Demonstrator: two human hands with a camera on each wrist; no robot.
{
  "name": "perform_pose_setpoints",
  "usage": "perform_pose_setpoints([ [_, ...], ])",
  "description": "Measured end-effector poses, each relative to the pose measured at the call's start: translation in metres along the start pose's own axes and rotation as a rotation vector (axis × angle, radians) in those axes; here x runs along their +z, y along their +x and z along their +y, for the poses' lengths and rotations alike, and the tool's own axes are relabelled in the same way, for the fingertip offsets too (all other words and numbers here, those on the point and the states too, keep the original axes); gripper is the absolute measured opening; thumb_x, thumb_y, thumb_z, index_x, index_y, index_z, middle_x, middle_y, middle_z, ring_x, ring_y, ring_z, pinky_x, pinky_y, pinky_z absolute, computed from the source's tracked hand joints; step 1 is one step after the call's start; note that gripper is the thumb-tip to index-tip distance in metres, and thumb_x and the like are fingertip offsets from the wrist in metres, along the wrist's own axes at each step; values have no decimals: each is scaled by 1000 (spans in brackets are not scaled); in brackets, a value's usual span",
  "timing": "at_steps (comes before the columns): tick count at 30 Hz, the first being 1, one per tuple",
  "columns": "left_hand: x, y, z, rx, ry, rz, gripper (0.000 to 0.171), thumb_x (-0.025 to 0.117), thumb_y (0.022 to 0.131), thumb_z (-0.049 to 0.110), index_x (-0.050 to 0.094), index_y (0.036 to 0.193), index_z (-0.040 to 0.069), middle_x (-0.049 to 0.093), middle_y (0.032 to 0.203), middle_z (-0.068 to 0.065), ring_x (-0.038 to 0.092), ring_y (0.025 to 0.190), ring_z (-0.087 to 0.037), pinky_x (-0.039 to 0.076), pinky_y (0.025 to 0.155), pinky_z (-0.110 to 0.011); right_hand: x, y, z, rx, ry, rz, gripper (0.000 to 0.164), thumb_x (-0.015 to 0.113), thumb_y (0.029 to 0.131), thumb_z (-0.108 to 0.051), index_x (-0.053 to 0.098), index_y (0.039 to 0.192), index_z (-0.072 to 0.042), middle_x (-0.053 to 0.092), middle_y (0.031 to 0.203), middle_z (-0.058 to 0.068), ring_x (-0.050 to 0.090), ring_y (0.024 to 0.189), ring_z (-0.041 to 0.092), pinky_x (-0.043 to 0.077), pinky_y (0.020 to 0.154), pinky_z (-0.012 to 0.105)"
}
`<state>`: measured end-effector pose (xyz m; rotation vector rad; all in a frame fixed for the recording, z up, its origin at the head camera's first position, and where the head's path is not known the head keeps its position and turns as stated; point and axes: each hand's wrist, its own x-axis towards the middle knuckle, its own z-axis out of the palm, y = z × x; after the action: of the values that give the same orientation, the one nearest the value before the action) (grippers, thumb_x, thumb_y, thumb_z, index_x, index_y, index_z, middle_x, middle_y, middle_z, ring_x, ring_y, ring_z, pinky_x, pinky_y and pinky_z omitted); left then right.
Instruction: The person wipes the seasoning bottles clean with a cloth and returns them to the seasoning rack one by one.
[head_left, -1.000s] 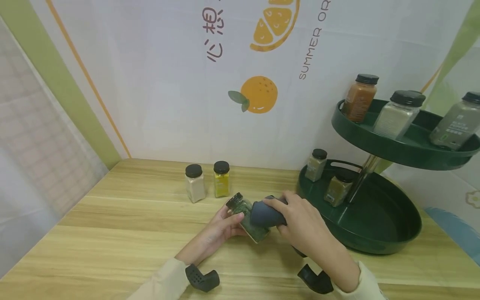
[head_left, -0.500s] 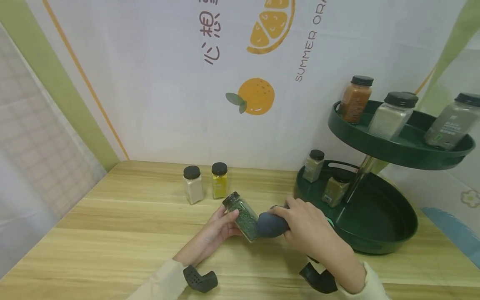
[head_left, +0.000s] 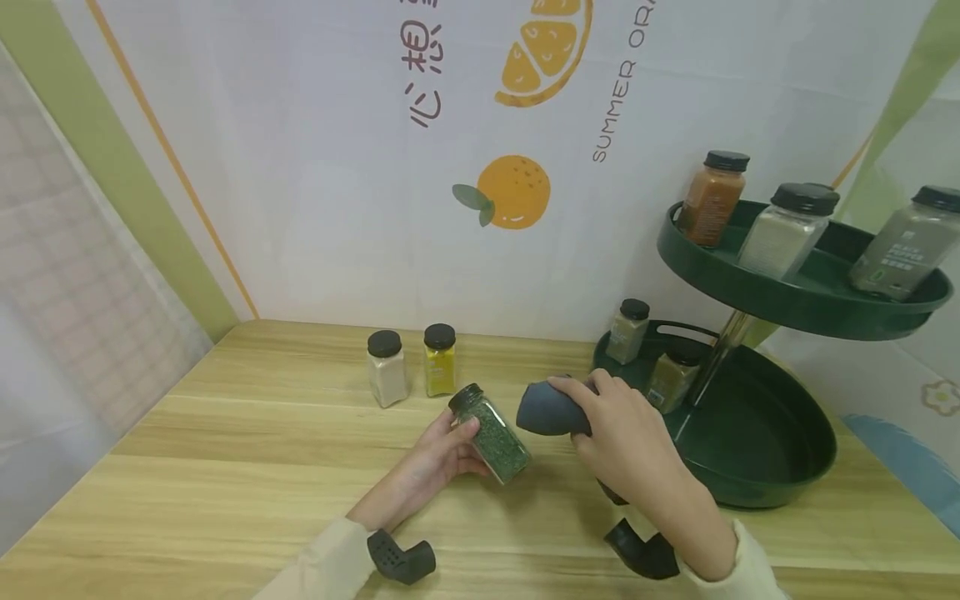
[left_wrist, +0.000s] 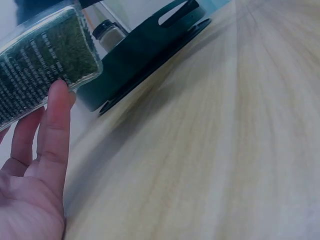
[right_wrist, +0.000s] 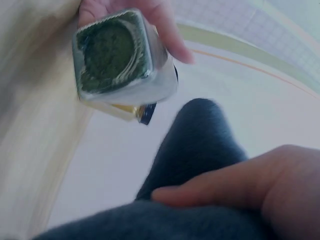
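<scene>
In the head view my left hand (head_left: 442, 454) grips a square glass spice jar (head_left: 497, 443) of green dried herbs. The jar leans over, its black cap up and to the left. Printed text on the jar (left_wrist: 45, 62) faces the left wrist camera, fingers against its lower side. A folded dark blue-grey cloth (head_left: 551, 408) is pinched in my right hand (head_left: 626, 429), a short gap to the right of the jar. From the right wrist, the base of the herb jar (right_wrist: 111, 57) shows beyond the raised cloth (right_wrist: 195, 145).
Two jars, one pale (head_left: 387, 375) and one yellow (head_left: 440, 367), stand at the table's back. On the right is a green two-tier rack; its upper tray (head_left: 810, 296) and lower tray (head_left: 765, 483) carry several spice jars. A printed curtain (head_left: 322, 183) hangs behind.
The cloth first overlapped the jar's side, then its lower end; now my right hand has lifted it up and away to the right. My left hand keeps its hold on the jar.
</scene>
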<state>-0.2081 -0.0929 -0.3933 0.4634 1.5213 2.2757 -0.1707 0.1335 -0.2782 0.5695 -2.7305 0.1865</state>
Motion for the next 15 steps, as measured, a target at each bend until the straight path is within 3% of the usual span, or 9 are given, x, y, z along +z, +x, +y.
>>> perform_pose_setpoints([
  [7,4,2,-3,29,51,-10,83,64,85,42,19,143,3,62,99,2,64,75,-11,54,70,-29,12,0,-12,-33,64,27,66,77,69,-8,55,129,-24,59,106,7,60,92,28,52,75,44],
  [15,5,2,-5,44,116,-36,80,66,84,42,26,141,4,59,99,0,63,71,-11,55,67,-29,24,-1,-15,-95,-32,48,65,81,68,-13,56,127,-23,57,100,8,58,85,24,51,71,39],
])
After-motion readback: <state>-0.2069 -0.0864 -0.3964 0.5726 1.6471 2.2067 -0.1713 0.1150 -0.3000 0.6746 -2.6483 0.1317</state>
